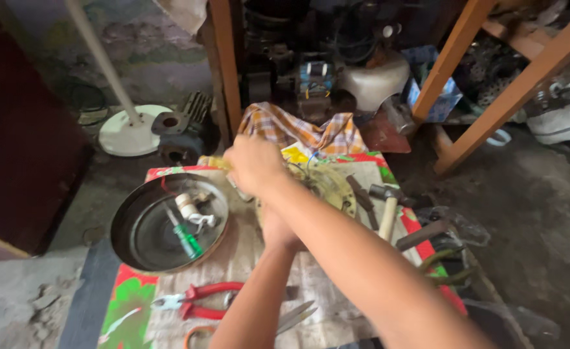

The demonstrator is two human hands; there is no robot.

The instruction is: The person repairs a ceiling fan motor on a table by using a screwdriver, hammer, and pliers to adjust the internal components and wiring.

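At frame centre I see my right hand (254, 165) fisted just left of the round yellowish metal disc (329, 184); what its grip holds I cannot tell. My left hand (277, 229) sits beneath it, grip hidden, on the surface (246, 258)
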